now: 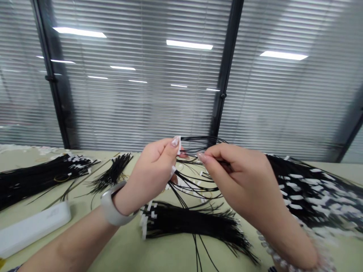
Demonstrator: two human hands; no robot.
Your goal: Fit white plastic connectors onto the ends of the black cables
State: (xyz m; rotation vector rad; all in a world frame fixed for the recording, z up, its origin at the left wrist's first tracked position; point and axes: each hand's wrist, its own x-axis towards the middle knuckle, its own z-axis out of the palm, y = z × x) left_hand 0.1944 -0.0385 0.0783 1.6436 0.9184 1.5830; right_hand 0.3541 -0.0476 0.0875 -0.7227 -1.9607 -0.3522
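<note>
Wires (195, 139), thin & black w/ a white connector (179, 145) at one end, are up between both hands, above the table (124, 245). L hand (159, 162) pinches the connector, thumb on top; R hand (238, 170) is closed, fingertips together near the wires, exact hold unclear.

left edge cuts white box (35, 227); right hand (241, 175) hides some wires (195, 138).

Cables (195, 221) black; connectors (144, 225) white. Worktop (127, 245) pale yellow-green. Watch band (113, 211) light grey. Power strip (35, 226) white. Blinds (141, 94) grey, horizontally striped. Window frames (227, 71) black.
</note>
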